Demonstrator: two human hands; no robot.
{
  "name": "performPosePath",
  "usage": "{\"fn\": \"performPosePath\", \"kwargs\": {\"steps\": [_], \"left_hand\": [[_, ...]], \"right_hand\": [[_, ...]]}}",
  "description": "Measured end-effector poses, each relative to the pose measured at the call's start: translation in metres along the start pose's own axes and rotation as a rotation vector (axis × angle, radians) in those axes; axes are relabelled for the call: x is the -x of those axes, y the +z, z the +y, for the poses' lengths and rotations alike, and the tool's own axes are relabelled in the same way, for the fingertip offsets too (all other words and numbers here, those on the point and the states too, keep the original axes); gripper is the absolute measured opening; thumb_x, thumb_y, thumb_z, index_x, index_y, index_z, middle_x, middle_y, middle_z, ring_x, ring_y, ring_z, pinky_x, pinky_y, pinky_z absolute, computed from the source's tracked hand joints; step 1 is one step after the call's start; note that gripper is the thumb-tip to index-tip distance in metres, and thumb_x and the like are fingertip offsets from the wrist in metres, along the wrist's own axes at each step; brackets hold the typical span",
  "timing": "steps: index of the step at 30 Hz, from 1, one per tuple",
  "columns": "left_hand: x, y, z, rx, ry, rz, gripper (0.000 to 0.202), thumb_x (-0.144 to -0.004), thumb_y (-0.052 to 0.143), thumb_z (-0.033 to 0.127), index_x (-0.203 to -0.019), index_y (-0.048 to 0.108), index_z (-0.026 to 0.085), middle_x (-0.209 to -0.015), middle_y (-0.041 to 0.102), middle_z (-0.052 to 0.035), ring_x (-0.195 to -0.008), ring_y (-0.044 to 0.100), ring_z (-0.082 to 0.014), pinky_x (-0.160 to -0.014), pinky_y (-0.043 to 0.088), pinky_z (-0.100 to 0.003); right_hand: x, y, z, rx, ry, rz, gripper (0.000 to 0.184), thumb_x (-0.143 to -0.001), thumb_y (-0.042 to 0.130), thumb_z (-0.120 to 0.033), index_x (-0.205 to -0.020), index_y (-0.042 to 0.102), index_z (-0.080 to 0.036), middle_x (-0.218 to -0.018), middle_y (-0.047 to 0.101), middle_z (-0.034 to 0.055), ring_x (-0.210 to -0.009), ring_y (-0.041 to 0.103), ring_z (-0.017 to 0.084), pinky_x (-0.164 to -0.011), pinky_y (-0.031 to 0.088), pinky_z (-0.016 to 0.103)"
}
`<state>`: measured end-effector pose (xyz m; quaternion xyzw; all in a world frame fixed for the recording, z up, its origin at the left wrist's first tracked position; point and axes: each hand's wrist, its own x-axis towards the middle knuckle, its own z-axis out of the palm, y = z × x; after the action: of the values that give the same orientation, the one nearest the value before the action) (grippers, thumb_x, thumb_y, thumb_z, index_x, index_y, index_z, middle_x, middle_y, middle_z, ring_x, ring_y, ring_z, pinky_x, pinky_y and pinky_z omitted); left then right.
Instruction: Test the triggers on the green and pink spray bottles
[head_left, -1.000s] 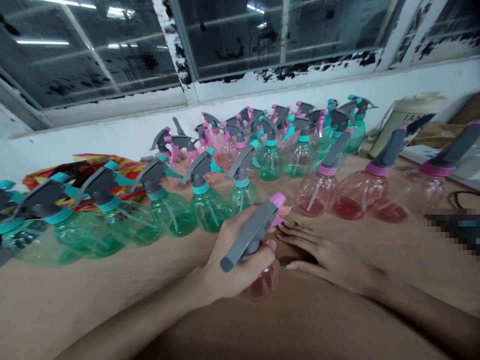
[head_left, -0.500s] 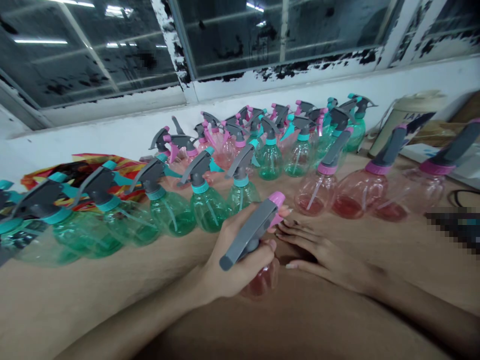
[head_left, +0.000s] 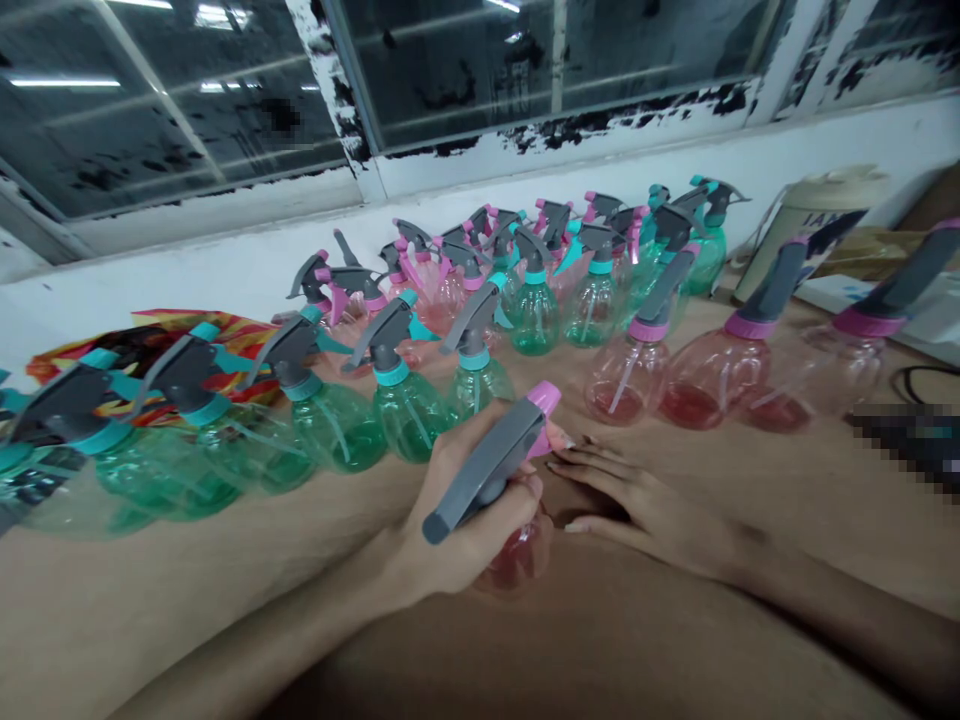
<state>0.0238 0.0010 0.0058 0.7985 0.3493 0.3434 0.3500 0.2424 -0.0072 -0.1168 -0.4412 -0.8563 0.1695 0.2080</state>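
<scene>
Gripping a pink spray bottle [head_left: 517, 555] in my left hand [head_left: 465, 520], right hand [head_left: 645, 505] flat and open alongside; green bottles [head_left: 405, 410] crowd just beyond.

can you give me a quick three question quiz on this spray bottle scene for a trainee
1. True or false: the left hand is closed around the clear pink plastic spray bottle with the grey trigger head.
2. Where does the right hand lie? A) flat on the brown table beside that bottle B) on a green bottle C) raised in the air
3. Fill in: the row of clear green plastic spray bottles to the left has collars of the colour ____.

Key:
1. True.
2. A: palm down, fingers spread, fingertips close to the held bottle.
3. Teal; the row of clear pink plastic bottles to the right has pink collars.
</scene>
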Motion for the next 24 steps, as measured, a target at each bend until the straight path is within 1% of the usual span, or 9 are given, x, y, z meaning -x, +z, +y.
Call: {"fn": "performPosePath", "kwargs": {"steps": [2,6,11,16,20,24], "left_hand": [[0.001,-0.001,0.001,-0.011,-0.002,0.003,0.01,-0.071,0.048,0.018,-0.077,0.054,0.024,-0.068,0.053,0.0037,-0.057,0.052,-0.0127,-0.061,0.049,-0.027],[0.002,-0.002,-0.001,-0.055,-0.042,-0.002,0.008,-0.073,0.048,0.023,-0.078,0.055,0.024,-0.068,0.055,0.0024,-0.058,0.052,-0.0146,-0.061,0.049,-0.029],[0.001,0.0,-0.004,-0.096,-0.041,0.024,0.008,-0.07,0.048,0.027,-0.076,0.054,0.025,-0.064,0.051,0.0022,-0.056,0.047,-0.0157,-0.058,0.048,-0.03],[0.001,0.002,-0.009,-0.079,-0.005,0.039,0.011,-0.07,0.049,0.025,-0.078,0.057,0.025,-0.065,0.056,0.0014,-0.055,0.049,-0.016,-0.054,0.045,-0.031],[0.001,0.002,-0.011,-0.053,0.026,0.053,0.015,-0.07,0.05,0.024,-0.083,0.059,0.025,-0.069,0.058,0.0008,-0.054,0.05,-0.0157,-0.053,0.045,-0.031],[0.002,0.001,-0.009,-0.043,0.02,0.037,0.017,-0.071,0.051,0.022,-0.086,0.059,0.026,-0.071,0.059,0.001,-0.054,0.05,-0.0152,-0.053,0.047,-0.031]], "right_hand": [[0.0,0.0,0.0,0.005,-0.001,0.0,0.059,-0.087,0.05,-0.053,-0.139,0.04,-0.025,-0.147,0.038,0.0028,-0.137,0.028,0.023,-0.112,0.026,0.047],[0.0,0.001,0.002,0.013,-0.008,-0.008,0.06,-0.087,0.05,-0.053,-0.139,0.039,-0.025,-0.148,0.035,0.0019,-0.138,0.027,0.022,-0.113,0.025,0.045],[0.0,0.002,0.003,0.001,-0.02,0.006,0.061,-0.087,0.051,-0.052,-0.141,0.037,-0.026,-0.148,0.035,0.0022,-0.137,0.028,0.022,-0.113,0.026,0.045],[0.001,0.003,-0.003,0.043,-0.009,0.052,0.062,-0.088,0.05,-0.05,-0.141,0.036,-0.022,-0.145,0.04,0.005,-0.136,0.031,0.022,-0.112,0.029,0.046],[0.002,0.004,-0.005,0.094,-0.012,0.063,0.061,-0.089,0.047,-0.05,-0.141,0.036,-0.019,-0.145,0.04,0.0061,-0.136,0.031,0.022,-0.111,0.03,0.046],[0.002,0.005,-0.005,0.099,-0.017,0.079,0.06,-0.089,0.048,-0.049,-0.141,0.037,-0.02,-0.145,0.041,0.0061,-0.135,0.032,0.022,-0.111,0.031,0.047]]}}
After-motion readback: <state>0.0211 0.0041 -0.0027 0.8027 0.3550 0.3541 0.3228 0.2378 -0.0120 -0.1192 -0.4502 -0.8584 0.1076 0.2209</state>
